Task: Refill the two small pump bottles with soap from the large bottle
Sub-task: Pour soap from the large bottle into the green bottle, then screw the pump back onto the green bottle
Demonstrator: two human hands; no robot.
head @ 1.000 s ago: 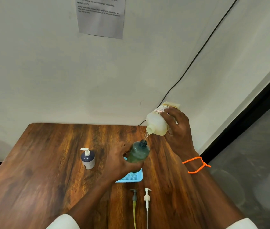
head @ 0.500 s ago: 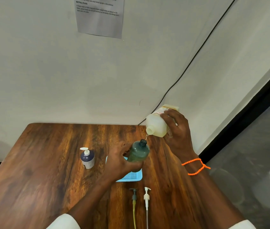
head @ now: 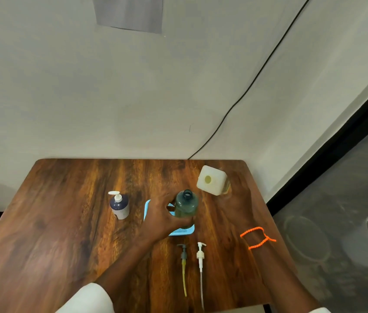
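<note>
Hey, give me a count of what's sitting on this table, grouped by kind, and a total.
Bottles: 3, the large bottle, green bottle, navy bottle
Loose pumps: 2, grey pump, white pump
Trays: 1, blue tray
Total: 6

No readable text. Paper sheet [head: 131,13] taped to wall carries print at its top edge, too blurred and cut off to read. Large bottle [head: 212,180] and pump bottle [head: 119,205] show no legible label.
</note>
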